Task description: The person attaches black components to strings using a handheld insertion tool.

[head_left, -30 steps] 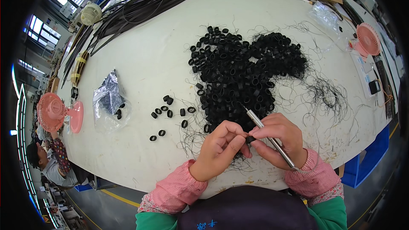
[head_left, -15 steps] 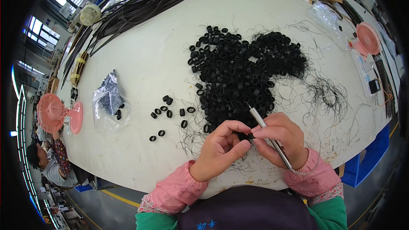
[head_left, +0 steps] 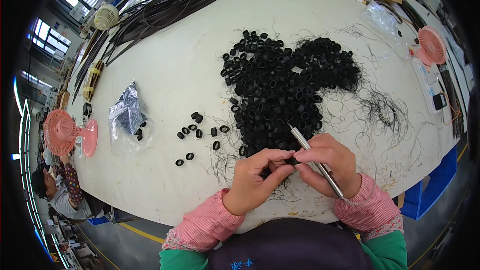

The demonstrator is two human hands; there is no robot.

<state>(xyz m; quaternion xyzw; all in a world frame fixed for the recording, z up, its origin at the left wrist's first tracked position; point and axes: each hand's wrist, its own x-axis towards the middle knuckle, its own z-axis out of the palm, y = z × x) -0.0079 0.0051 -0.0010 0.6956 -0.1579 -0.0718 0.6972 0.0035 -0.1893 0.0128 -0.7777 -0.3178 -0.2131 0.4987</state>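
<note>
In front of the big heap, a small black ring (head_left: pixel 292 160) is pinched between the fingertips of both my hands. My left hand (head_left: pixel 257 174) closes thumb and forefinger on its left side. My right hand (head_left: pixel 332 162) steadies its right side and also grips a slim silver pen-shaped tool (head_left: pixel 320 164). The tool slants up and left, its thin tip over the heap, and a thin cord trails from its lower end. Just beyond my hands lies the heap of black rings (head_left: pixel 280 95). Part of the held ring is hidden by my fingers.
Several loose rings (head_left: pixel 198 133) and a clear plastic bag (head_left: pixel 131 120) lie to the left. Cut threads (head_left: pixel 385 110) tangle at right. Pink fans (head_left: pixel 61 131) stand at both sides. Long black strips (head_left: pixel 165 10) lie at the back left; a co-worker (head_left: pixel 65 190) sits left.
My left fingers have come down a little and flattened around the ring, which shows more plainly now. The silver tool's tip has shifted slightly left.
</note>
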